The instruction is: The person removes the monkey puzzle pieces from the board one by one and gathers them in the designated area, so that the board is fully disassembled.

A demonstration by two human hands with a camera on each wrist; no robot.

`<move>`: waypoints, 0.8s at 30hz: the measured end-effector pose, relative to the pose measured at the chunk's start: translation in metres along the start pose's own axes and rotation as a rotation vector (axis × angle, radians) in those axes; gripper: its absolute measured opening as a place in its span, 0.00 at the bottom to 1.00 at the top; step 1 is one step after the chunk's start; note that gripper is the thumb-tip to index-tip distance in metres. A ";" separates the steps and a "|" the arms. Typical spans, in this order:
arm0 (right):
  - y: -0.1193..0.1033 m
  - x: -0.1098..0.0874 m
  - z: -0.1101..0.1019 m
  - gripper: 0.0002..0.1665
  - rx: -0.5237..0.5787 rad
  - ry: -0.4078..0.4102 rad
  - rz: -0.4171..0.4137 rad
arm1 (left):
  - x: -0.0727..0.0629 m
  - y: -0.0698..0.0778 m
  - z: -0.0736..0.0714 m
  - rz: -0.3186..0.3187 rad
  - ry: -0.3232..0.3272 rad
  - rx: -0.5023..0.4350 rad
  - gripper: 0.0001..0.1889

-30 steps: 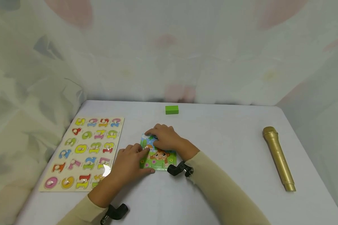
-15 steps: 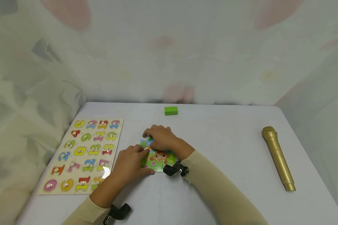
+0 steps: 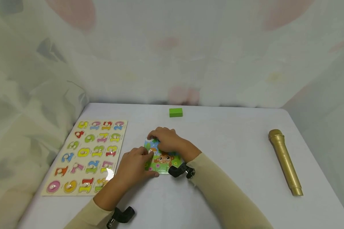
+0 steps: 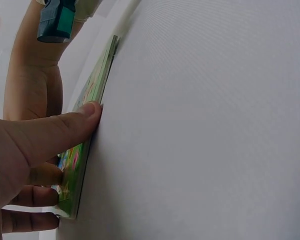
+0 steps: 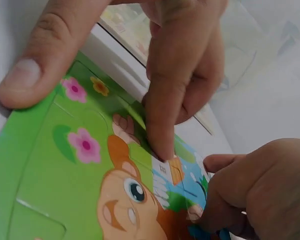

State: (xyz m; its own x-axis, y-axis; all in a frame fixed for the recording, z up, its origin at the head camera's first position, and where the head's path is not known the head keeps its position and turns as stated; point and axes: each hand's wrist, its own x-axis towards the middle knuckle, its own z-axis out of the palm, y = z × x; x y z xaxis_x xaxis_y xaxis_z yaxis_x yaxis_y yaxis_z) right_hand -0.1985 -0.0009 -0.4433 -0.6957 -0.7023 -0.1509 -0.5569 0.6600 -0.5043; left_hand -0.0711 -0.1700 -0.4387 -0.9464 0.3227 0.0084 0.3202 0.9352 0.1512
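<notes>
Here, the left hand (image 3: 134,164) and the right hand (image 3: 167,140) are sharing one flat, glossy green-and-blue monkey jigsaw puzzle (image 3: 163,159)!

The puzzle is lying on the smooth white tabletop (image 3: 223,143), right between them, no long axis standing out. The left hand is bracing its left side, nearer the front edge: thumb lying against that edge, index fingertip touching the pictured house, fingers extended rather than clenched. The right hand is arching over from the right, fingers bending at the far-left corner; whether they are pinching a piece, one cannot tell. A pale flat board of coloured knobbed numbers (image 3: 69,174) is lying just left of the puzzle.
</notes>
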 end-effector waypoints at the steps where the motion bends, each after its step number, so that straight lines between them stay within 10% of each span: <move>1: 0.001 0.000 -0.001 0.31 0.014 -0.005 -0.005 | 0.000 0.000 0.000 0.000 0.000 0.001 0.43; 24: 0.008 -0.005 0.003 0.17 0.213 0.072 -0.027 | -0.002 0.002 -0.001 0.016 -0.003 0.026 0.42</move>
State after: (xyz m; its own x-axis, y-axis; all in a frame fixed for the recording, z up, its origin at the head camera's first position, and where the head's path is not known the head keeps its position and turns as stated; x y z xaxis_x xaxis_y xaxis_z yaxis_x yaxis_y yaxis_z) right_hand -0.1983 0.0066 -0.4488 -0.7166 -0.6932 -0.0780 -0.4725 0.5646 -0.6767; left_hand -0.0689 -0.1688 -0.4374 -0.9412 0.3379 0.0076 0.3361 0.9335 0.1251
